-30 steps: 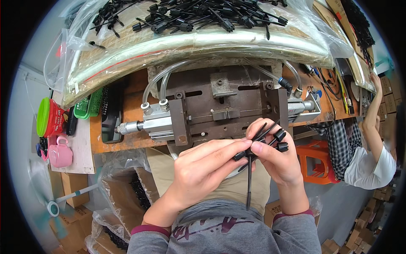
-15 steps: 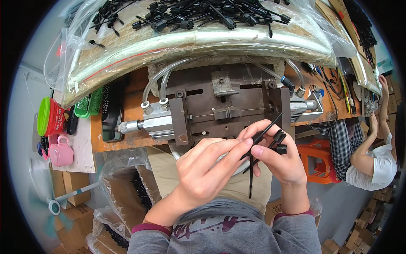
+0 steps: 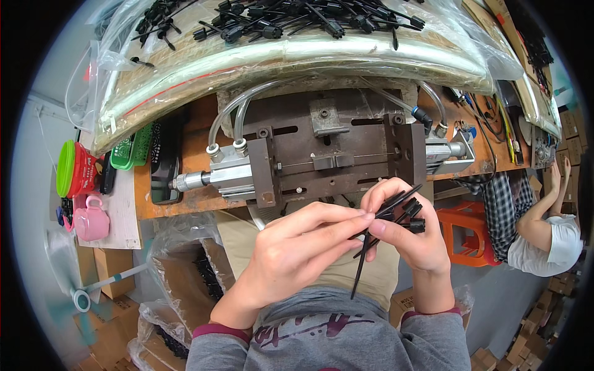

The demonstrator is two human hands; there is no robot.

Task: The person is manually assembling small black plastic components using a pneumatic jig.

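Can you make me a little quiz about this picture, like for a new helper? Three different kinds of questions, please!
1. True or false: the right grip holds more than one black stick.
2. Pick one: what colour is the stool? A green, B blue, C orange.
3. Fill in: the black pile shows ____ up in the picture than the machine.

Key: 1 true; 2 C; 3 higher.
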